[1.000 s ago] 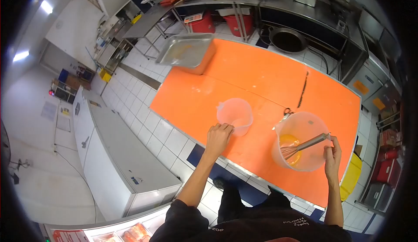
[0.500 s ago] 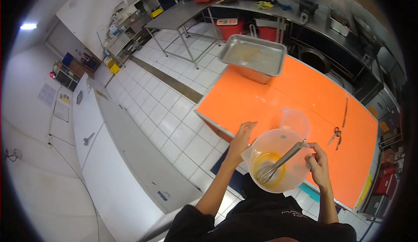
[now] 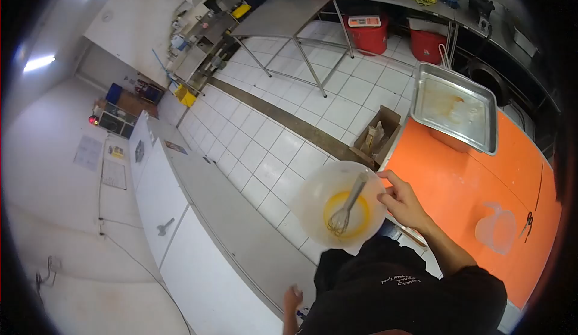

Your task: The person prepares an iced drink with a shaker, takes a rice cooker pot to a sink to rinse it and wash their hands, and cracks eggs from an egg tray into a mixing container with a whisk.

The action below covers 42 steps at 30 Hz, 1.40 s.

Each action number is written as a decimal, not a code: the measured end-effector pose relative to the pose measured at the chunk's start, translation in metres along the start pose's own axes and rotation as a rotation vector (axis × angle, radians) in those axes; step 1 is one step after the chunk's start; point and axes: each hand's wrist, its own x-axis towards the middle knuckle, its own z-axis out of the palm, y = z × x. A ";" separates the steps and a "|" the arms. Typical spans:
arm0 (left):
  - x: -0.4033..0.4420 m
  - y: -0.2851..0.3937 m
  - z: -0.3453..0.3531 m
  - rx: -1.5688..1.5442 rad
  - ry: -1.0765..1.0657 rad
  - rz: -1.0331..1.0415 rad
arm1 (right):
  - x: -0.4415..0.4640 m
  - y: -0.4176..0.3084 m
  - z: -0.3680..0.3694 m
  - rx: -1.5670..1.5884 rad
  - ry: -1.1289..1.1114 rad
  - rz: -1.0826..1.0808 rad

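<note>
My right hand (image 3: 404,203) is closed on the edge of a translucent plastic mixing bowl (image 3: 310,193), holding it in the air over the floor beside the orange table. Inside stands a whisk (image 3: 350,205), its wires in a shallow layer of yellow liquid (image 3: 365,216) and its grey handle leaning on the rim. My left hand (image 3: 292,297) hangs low at the edge of the white chest freezer (image 3: 241,262), away from the bowl. Its fingers look curled, and I see nothing in them.
On the orange table (image 3: 415,172) are a metal tray (image 3: 433,121), a clear plastic jug (image 3: 497,231) and scissors (image 3: 527,223). A cardboard box (image 3: 385,121) stands on the floor beside it. A steel table (image 3: 283,15) and red buckets (image 3: 368,37) are further back.
The view has turned left and the bowl has moved from the orange table's edge towards the freezer. My left hand has left the bowl's side and dropped down.
</note>
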 end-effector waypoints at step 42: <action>0.932 1.055 -0.673 -0.657 -0.036 0.881 | 1.074 -0.075 -0.130 0.071 0.408 -0.129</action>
